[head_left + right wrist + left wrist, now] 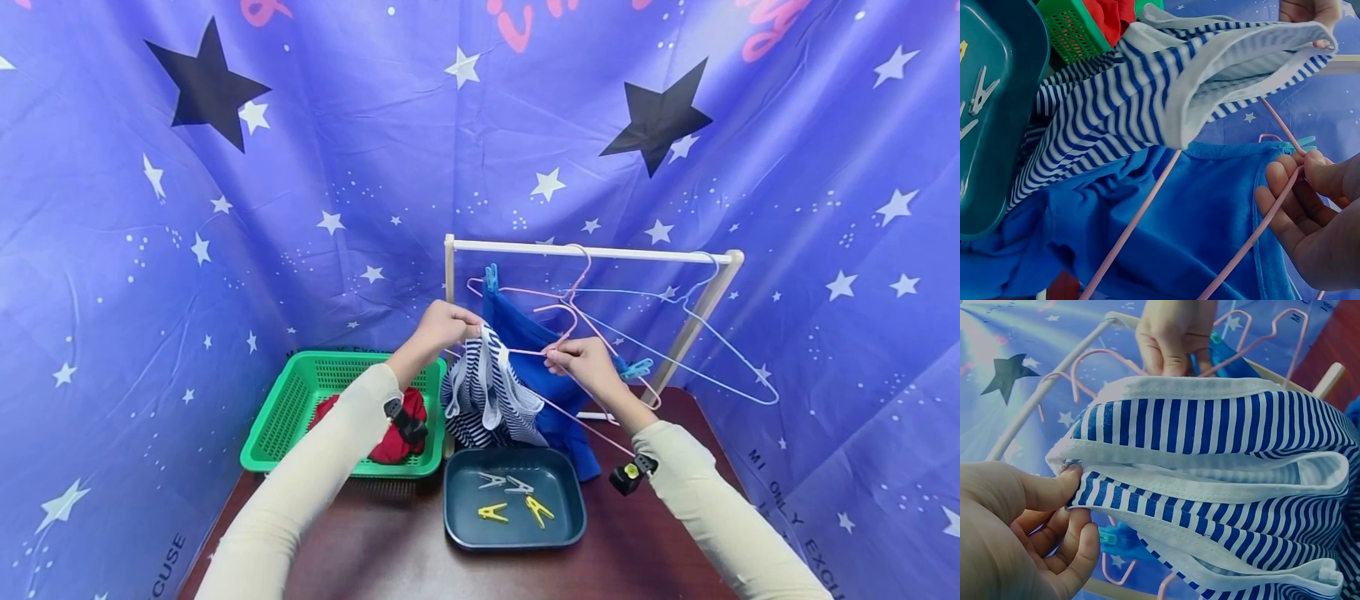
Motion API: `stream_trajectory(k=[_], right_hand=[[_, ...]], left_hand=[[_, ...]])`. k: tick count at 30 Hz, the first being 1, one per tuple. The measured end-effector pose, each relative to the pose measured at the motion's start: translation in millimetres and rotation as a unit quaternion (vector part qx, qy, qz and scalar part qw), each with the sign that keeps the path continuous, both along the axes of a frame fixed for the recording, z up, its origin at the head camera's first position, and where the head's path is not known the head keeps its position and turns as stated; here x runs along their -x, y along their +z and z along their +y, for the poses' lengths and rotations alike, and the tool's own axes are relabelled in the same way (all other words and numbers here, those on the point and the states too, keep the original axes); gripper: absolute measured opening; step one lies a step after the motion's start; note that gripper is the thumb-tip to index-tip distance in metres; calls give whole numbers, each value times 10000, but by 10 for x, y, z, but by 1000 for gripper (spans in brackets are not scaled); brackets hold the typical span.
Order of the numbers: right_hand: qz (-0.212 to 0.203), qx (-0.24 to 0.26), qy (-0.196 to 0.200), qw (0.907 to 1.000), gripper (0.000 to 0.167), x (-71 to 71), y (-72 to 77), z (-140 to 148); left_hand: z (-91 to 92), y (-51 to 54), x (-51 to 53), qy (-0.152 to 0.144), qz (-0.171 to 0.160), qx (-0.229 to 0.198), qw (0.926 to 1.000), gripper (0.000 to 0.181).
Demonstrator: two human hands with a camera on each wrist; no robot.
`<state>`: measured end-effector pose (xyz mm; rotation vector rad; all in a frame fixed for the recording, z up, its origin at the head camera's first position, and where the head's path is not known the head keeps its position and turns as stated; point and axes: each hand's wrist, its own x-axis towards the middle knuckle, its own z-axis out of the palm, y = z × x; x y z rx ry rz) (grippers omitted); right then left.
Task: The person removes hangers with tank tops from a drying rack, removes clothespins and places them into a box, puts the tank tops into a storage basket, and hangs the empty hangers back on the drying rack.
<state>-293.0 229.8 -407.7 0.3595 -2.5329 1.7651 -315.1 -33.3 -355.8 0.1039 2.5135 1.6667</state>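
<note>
My left hand (pixel 448 323) pinches the white-trimmed upper edge of a navy-and-white striped tank top (pixel 485 408). The top hangs down in folds, and in the right wrist view its trimmed opening (pixel 1175 119) gapes. My right hand (pixel 592 364) grips a pink hanger (pixel 1258 231) just below its hook. One side of this hanger goes out of sight at the striped top; whether inside or behind it, I cannot tell. Behind both hands, a blue garment (pixel 573 433) hangs on another pink hanger (pixel 588 260), held by light-blue clothespins (pixel 491 278).
A white-barred rack (pixel 517 247) stands at the back, with a light-blue hanger (pixel 720 385) at its right. Left is a green basket (pixel 281 396) holding red cloth (pixel 393 450). A dark tray (pixel 517 540) with yellow and grey clothespins (pixel 492 513) sits in front.
</note>
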Motion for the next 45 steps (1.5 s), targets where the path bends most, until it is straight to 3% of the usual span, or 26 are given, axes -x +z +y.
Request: stream_trajectory(k=[4, 13, 25, 45], right_hand=[[9, -5, -25, 10000, 23, 2, -4, 3], [-2, 96, -12, 10000, 24, 1, -17, -9], [65, -47, 72, 9999, 25, 30, -43, 17], [72, -139, 16, 9999, 24, 20, -79, -7]], left_hand=[[6, 103, 30, 123, -41, -85, 9999, 20], [1, 285, 106, 487, -279, -718, 9958, 22], [4, 536, 171, 686, -147, -1365, 9882, 27], [-130, 1014, 218, 513, -273, -1434, 9880, 35]])
